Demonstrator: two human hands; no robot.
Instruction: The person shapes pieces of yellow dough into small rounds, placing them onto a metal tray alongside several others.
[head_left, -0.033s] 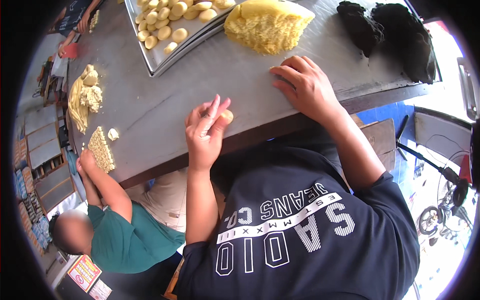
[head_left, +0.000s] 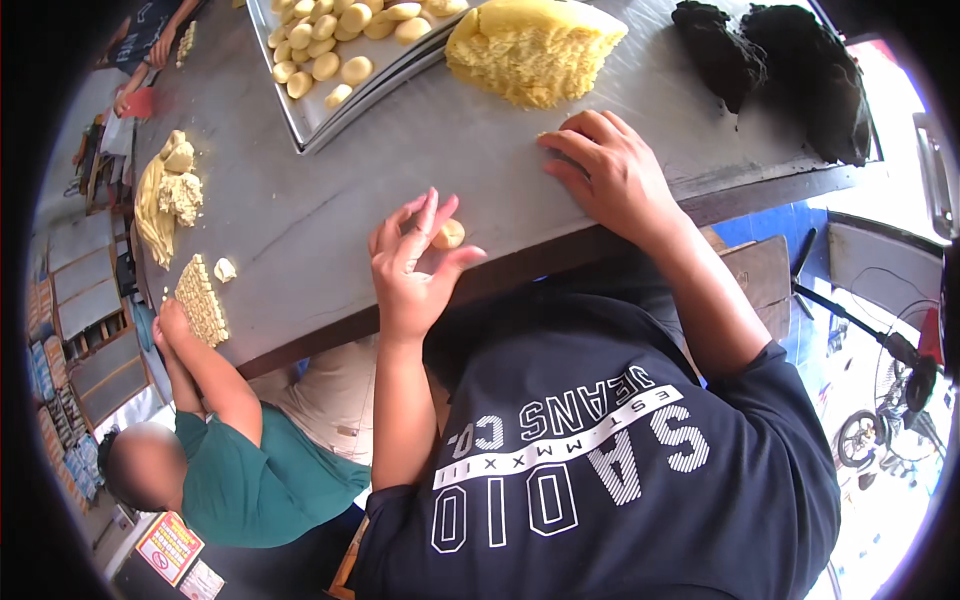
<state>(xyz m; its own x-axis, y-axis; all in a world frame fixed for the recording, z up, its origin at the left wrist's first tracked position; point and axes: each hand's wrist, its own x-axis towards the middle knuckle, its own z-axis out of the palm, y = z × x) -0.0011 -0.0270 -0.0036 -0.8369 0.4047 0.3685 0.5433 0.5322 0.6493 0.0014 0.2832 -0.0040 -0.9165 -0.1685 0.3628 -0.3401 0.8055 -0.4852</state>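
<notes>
Here, the left hand [head_left: 404,272] has its thumb spread well away from the fingers, not pinching the small dough ball [head_left: 449,235] that shows between them near the table's [head_left: 330,205] edge; whether it touches fingers or tabletop, I cannot tell. The right hand [head_left: 625,180] curls loosely on the tabletop below the large yellow dough block [head_left: 535,55], and any hold under its fingertips is hidden

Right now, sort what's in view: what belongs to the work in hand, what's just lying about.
In the work, by its look: small dough ball beside the left fingers; yellow dough mound beyond the right fingers; tray holding pale rounds.

Apparently just lying about: crumpled black bundle, untouched; motorbike in the background.
</notes>
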